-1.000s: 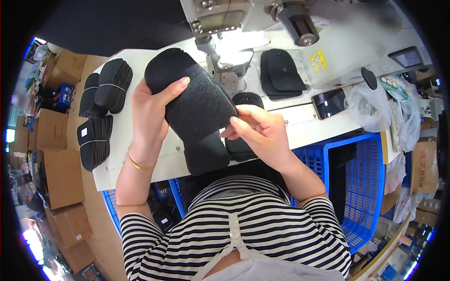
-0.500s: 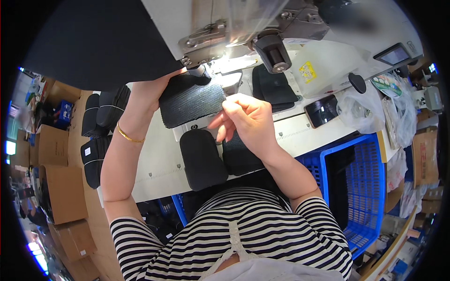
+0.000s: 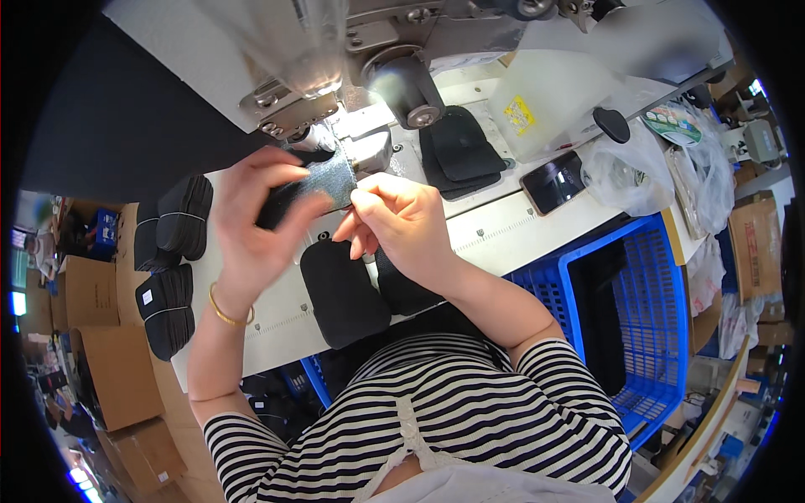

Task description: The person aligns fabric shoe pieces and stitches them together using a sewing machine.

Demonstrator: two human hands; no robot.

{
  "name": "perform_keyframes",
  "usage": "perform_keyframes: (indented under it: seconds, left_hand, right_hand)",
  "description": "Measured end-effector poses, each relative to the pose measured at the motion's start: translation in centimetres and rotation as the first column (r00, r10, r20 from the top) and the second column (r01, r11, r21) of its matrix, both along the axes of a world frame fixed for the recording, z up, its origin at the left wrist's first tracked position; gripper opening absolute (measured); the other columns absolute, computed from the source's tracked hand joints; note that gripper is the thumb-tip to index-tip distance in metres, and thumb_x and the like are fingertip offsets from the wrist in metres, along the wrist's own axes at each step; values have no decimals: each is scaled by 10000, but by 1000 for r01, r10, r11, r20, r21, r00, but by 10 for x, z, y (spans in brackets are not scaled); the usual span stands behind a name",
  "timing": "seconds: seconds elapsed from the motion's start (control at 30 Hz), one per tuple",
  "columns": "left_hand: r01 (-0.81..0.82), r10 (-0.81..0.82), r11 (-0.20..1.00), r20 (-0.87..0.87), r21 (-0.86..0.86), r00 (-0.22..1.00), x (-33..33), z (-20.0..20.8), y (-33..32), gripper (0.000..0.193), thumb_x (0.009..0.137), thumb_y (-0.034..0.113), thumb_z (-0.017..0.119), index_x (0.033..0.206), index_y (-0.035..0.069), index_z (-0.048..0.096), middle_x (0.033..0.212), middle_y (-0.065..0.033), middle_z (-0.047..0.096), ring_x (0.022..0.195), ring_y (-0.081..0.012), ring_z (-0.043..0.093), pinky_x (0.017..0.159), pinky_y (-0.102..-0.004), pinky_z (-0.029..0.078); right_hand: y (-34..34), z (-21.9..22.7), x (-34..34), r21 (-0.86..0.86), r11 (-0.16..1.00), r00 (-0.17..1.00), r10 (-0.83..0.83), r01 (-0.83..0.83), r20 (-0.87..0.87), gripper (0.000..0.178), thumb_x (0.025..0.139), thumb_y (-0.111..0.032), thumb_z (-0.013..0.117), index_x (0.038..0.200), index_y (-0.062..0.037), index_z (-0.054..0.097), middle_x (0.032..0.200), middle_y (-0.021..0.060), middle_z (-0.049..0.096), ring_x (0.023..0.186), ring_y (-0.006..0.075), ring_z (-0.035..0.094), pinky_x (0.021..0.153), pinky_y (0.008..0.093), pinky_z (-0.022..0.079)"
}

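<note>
A dark fabric piece (image 3: 333, 178) lies under the lit needle area of a sewing machine (image 3: 289, 113), its right part shining under the lamp. My right hand (image 3: 402, 222) pinches its near right corner between thumb and fingertips. Over the left part of the fabric is my left hand (image 3: 260, 222), slightly blurred, with thumb and fingers spread apart; it hides much of the piece. A gold bangle (image 3: 228, 308) circles my left wrist. Nearer to me, a rounded black pad (image 3: 344, 293) rests at the table edge, beside another black piece (image 3: 402, 285) partly under my right hand.
Banded stacks of black pieces (image 3: 165, 310) stand at the left. Right of the needle lie more black pieces (image 3: 461, 151), a phone (image 3: 553, 183) and a clear plastic bag (image 3: 629, 176). A blue basket (image 3: 667, 335) stands below the table's right side; cardboard boxes (image 3: 122, 377) stand at far left.
My left hand has come back from beside the needle toward me and spread its fingers over the fabric. My right hand still pinches the corner. The whole view has shifted somewhat.
</note>
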State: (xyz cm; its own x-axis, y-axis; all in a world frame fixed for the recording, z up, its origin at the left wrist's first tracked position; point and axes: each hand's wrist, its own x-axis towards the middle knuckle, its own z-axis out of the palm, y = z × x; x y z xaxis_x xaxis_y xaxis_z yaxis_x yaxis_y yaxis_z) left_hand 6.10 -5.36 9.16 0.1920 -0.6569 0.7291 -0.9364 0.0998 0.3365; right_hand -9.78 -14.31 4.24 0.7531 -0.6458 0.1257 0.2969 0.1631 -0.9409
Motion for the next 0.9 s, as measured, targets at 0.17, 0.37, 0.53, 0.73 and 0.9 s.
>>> perform_keyframes:
  seconds: [0.17, 0.37, 0.53, 0.73, 0.9]
  left_hand:
    - [278, -259, 957, -193, 83, 947, 6, -13, 10, 342, 749, 60, 798, 1067, -13, 698, 1022, -114, 676, 934, -225, 637, 851, -305, 486]
    - [206, -215, 977, 249, 61, 944, -4, -12, 11, 248, 750, -2, 753, 990, -31, 699, 991, -118, 666, 865, -268, 662, 721, -333, 558]
    - [178, -138, 982, 423, -57, 896, -9, -21, 11, 349, 626, 16, 719, 966, -55, 691, 976, -126, 655, 903, -290, 663, 735, -368, 574]
    - [186, -136, 982, 545, -39, 827, -2, -17, 10, 378, 604, 73, 669, 957, -56, 700, 982, -128, 671, 935, -272, 664, 752, -357, 582]
    - [173, -122, 984, 567, -37, 815, 2, -15, 4, 370, 611, 75, 672, 959, -48, 697, 992, -115, 673, 940, -251, 663, 761, -353, 576]
  right_hand:
    - [13, -3, 4, -42, 998, 998, -53, 54, 38, 211, 958, -107, 541, 1055, 47, 647, 856, 77, 712, 751, 87, 661, 689, 238, 533]
    - [20, -16, 4, 5, 996, 987, 83, -85, 138, 333, 988, -85, 480, 1274, 72, 550, 1188, 126, 637, 1090, 171, 625, 948, 329, 532]
    - [34, -17, 11, 82, 990, 959, 86, -112, 270, 328, 991, -23, 440, 1292, 83, 516, 1199, 121, 616, 1079, 157, 607, 965, 341, 531]
    - [41, -15, 16, 149, 978, 943, 92, -146, 320, 361, 993, -9, 410, 1338, 85, 456, 1235, 138, 590, 1125, 163, 581, 1006, 347, 503]
    - [37, -17, 25, 196, 966, 929, 89, -168, 361, 411, 992, -12, 457, 1388, 88, 416, 1322, 142, 551, 1193, 179, 560, 1048, 347, 467]
